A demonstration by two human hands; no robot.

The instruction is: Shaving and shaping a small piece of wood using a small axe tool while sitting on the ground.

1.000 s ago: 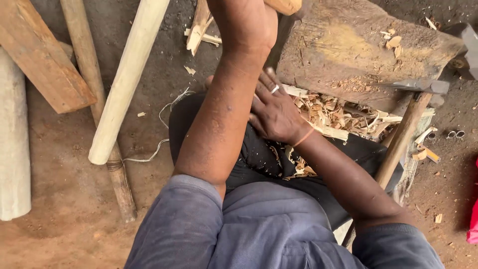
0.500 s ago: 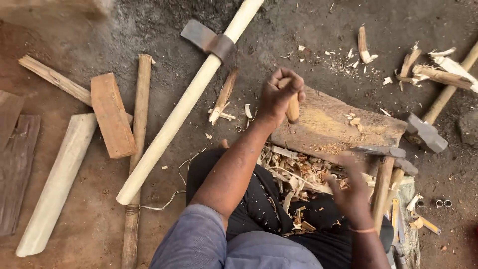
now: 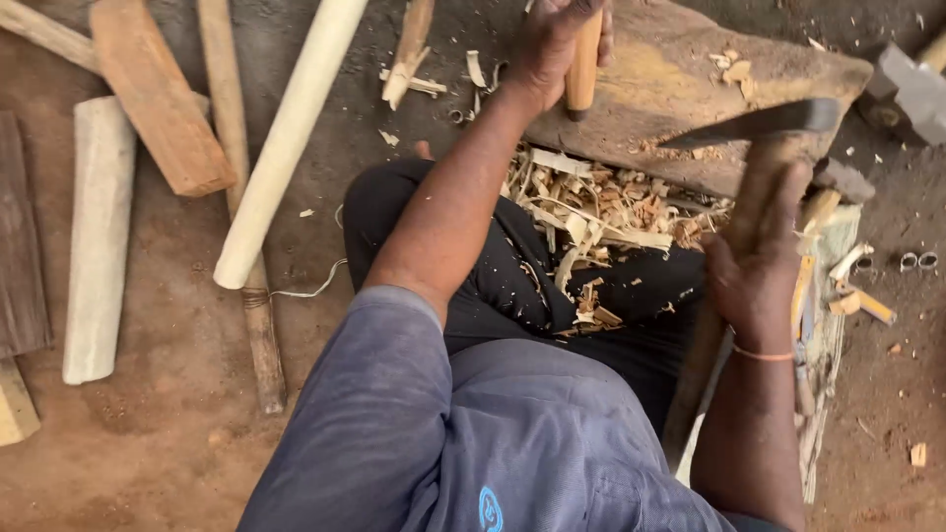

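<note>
Risk is judged highest for the left hand (image 3: 554, 44), which is closed in a fist around a short pale wooden peg (image 3: 583, 61) stood roughly upright on the chopping block (image 3: 690, 74); the fingers are wrapped close to where a blade would land, so a glancing cut could reach them. The right hand (image 3: 757, 264) is clenched around the wooden handle of an adze-like hatchet (image 3: 764, 123), whose dark blade is held raised over the block, apart from the peg. A slip could be caused by the peg being gripped so near its working end, or by loose shavings (image 3: 601, 212) heaped between the block and the lap, on which the piece could skid. The peg is seen as light, smooth and rounded, with its lower end darker; its top is hidden by the fist. Whether its base is actually touching the block cannot be told. A long pale handle blank (image 3: 291, 138) is lying on the dirt floor to the left, well apart.
</note>
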